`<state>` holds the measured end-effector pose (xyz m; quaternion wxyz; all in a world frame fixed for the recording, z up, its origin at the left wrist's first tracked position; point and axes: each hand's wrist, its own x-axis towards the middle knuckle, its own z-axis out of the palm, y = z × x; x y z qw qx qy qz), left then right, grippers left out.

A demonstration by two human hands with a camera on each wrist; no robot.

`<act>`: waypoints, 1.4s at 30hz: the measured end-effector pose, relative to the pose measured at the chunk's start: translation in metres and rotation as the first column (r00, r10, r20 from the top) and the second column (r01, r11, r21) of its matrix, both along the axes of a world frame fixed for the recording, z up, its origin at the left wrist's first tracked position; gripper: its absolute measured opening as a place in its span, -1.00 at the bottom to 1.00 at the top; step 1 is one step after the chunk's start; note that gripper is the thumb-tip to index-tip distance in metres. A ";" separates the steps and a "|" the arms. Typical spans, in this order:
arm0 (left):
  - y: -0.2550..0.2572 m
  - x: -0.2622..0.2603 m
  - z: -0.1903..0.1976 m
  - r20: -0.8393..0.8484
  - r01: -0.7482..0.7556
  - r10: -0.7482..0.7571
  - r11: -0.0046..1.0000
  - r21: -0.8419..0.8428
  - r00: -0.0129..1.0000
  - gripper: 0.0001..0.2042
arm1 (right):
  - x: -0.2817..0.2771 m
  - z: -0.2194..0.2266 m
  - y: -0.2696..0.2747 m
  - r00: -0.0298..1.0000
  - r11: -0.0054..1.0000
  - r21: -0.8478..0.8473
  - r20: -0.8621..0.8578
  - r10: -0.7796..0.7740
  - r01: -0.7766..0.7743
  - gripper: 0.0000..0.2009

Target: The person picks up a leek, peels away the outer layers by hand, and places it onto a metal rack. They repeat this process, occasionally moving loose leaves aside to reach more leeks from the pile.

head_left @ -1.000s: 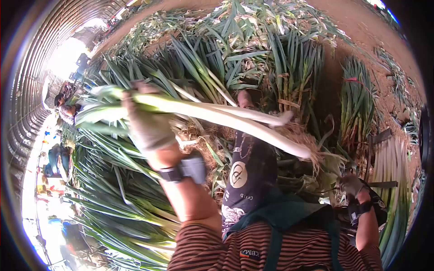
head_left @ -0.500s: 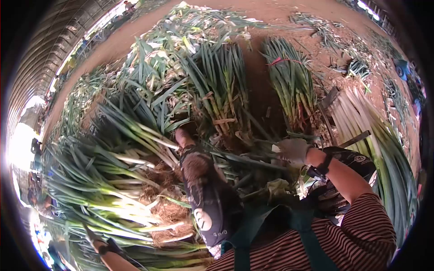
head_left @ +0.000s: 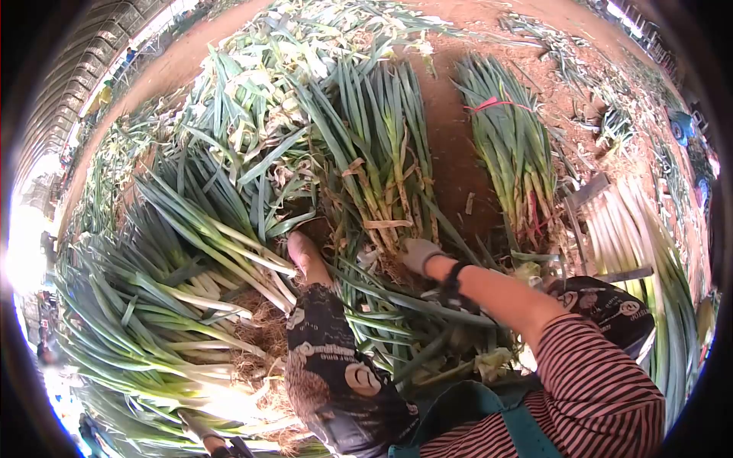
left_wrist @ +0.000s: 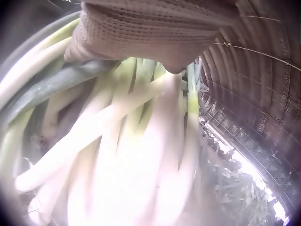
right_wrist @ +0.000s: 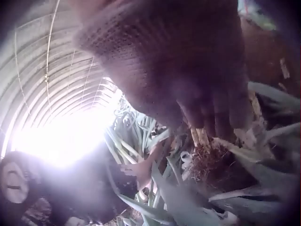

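My gloved right hand (head_left: 420, 256) is at the root end of a standing bundle of leeks (head_left: 385, 153), right of my foot. In the right wrist view its fingers (right_wrist: 221, 113) curl down over the stalk bases, with brown roots (right_wrist: 207, 162) just below them. At the lower left, my gloved left hand (head_left: 197, 426) is low over a heap of leeks (head_left: 175, 336). The left wrist view has the glove (left_wrist: 150, 33) over white leek stalks (left_wrist: 127, 165). Its fingertips are hidden, so I cannot tell whether they grip.
A second leek bundle (head_left: 515, 153), tied with red string, stands farther right. Peeled leeks (head_left: 626, 237) lie in a metal rack (head_left: 588, 191) at my right. Beyond the bundles is a pile of leaf trimmings (head_left: 267, 84). My leg (head_left: 328, 366) stands between the heap and loose leaves.
The left hand came down from holding up leeks to the heap at lower left. The right hand moved from beside the rack across to the standing bundle's root end.
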<state>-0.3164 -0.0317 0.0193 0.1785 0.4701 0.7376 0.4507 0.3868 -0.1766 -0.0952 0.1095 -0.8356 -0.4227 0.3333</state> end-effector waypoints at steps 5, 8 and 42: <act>-0.008 -0.009 -0.009 -0.065 0.053 -0.053 0.999 0.000 0.996 -0.66 | -0.018 -0.051 0.061 0.992 0.973 -0.198 0.061 -0.111 0.121 -0.55; -0.004 -0.007 -0.023 0.046 -0.071 0.075 0.993 -0.091 0.996 -0.55 | 0.004 -0.011 0.066 0.999 0.952 -0.304 -0.026 -0.032 0.023 -0.52; -0.230 0.537 0.177 0.885 0.740 -0.447 0.548 0.389 -0.134 -0.78 | -0.074 0.212 -0.264 0.804 0.795 0.467 -0.594 -0.042 0.387 -0.50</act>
